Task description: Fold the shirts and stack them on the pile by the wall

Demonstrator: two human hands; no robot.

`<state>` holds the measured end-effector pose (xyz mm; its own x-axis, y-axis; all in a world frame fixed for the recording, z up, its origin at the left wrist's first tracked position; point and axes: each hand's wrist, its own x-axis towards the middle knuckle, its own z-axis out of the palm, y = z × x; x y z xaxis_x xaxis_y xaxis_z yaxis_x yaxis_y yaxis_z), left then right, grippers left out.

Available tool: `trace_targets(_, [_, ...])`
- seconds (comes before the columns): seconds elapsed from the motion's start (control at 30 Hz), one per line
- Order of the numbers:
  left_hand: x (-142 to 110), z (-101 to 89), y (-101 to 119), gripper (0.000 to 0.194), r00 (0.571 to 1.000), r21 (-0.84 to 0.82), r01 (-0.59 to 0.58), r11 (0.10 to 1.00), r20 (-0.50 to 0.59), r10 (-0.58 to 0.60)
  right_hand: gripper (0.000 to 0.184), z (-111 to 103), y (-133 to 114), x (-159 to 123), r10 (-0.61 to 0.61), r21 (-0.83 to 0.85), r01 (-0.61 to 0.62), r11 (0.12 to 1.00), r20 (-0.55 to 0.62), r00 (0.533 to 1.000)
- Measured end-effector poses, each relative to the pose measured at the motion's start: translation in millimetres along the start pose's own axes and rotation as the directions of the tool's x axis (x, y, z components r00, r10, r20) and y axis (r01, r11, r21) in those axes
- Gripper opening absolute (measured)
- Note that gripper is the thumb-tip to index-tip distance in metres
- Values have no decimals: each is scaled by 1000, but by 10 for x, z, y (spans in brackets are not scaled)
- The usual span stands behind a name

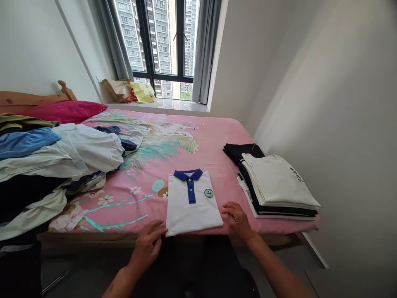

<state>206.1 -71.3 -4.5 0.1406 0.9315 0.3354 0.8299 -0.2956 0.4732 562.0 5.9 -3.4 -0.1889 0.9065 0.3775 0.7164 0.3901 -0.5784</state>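
A white polo shirt (198, 217) with a blue collar and placket lies folded into a neat rectangle at the bed's front edge. A round green badge shows on its chest. My left hand (149, 241) is at the shirt's lower left corner, fingers stretched out and close to or touching the fabric. Beside the shirt's right edge, my right hand (237, 219) hovers with its fingers apart and slightly bent, holding nothing. To the right sits a stack of folded clothes (279, 182), with a cream shirt on top and black ones beneath and behind.
A loose heap of clothes (77, 151) covers the bed's left side, before a red pillow (66, 111). Pink patterned bedding (214, 132) spreads beneath everything. Paper bags (119, 89) stand on the sill under the window (164, 37). A white wall (341, 124) rises at right.
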Motion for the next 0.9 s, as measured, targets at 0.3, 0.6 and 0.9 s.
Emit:
trace_targets(0.3, [604, 430, 597, 47, 983, 193, 10, 981, 178, -45, 55, 571, -844, -230, 5, -194, 47, 980, 259, 966])
trace_targets(0.6, [99, 423, -61, 50, 970, 245, 216, 945, 57, -237, 53, 212, -181, -927, 352, -294, -330, 897, 25, 936])
trace_targets(0.9, [919, 517, 534, 48, 991, 165, 37, 986, 119, -57, 47, 541, -865, 220, 19, -103, -2, 995, 163, 986])
